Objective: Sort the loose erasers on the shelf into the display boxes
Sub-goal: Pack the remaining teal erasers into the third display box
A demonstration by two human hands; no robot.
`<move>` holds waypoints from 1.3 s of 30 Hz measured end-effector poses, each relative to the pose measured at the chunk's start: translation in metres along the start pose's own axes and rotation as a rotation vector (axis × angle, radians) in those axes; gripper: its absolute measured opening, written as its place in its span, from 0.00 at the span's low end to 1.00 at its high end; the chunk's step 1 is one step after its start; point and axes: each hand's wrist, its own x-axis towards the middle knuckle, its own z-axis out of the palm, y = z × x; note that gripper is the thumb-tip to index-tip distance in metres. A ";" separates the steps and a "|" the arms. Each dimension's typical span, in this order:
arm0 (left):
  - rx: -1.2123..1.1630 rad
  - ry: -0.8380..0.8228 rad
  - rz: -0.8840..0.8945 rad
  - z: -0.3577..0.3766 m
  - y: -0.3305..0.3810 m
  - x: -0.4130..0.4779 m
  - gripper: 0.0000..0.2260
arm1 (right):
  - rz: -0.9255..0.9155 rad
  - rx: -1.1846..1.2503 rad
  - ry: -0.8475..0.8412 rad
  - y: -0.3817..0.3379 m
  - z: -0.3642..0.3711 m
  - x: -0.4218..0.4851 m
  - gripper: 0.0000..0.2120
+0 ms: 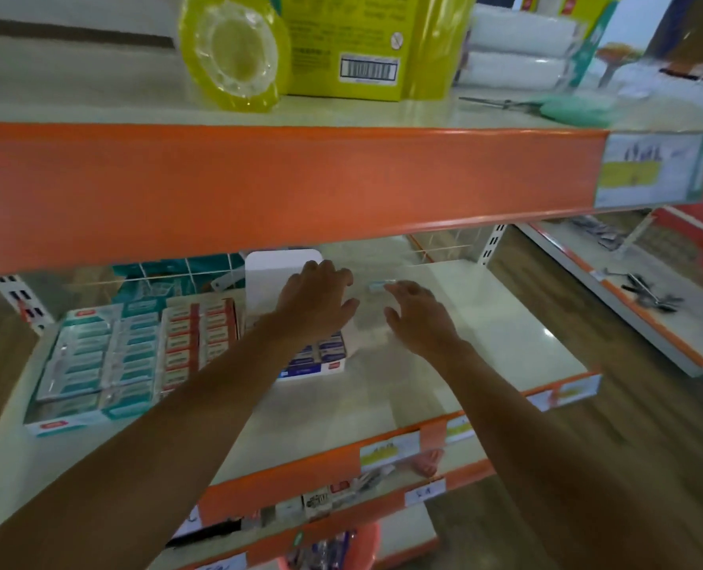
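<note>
Head view, motion blur throughout. Both bare forearms reach in under the orange-fronted upper shelf (259, 183) to the middle shelf (497, 322).

Left hand (316, 298): palm down, fingers straight and slightly spread, nothing gripped. It hovers over the back part of the blue display box (321, 359), in front of that box's upright white lid flap (275, 269). Contact with the box: cannot tell.

Right hand (419, 318): palm down, fingers loosely bent and apart, holding nothing. It sits over bare shelf just right of the blue display box.

Loose eraser (382, 285): one small pale piece with a teal sleeve, lying on the shelf surface near the back, just beyond the right hand's fingertips and between the two hands. Whether a fingertip touches it cannot be told.

Other boxes, same shelf, left of the blue one: red display box (197, 335), filled with rows of erasers; teal display box (90, 364) at far left, also filled in rows.

Upper shelf carries a yellow-green tape roll (234, 55), a yellow carton (362, 47) and scissors (547, 105) with green handles.
</note>
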 end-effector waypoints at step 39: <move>-0.025 0.099 -0.182 -0.023 -0.046 -0.066 0.14 | -0.343 0.314 0.257 -0.091 -0.019 -0.005 0.20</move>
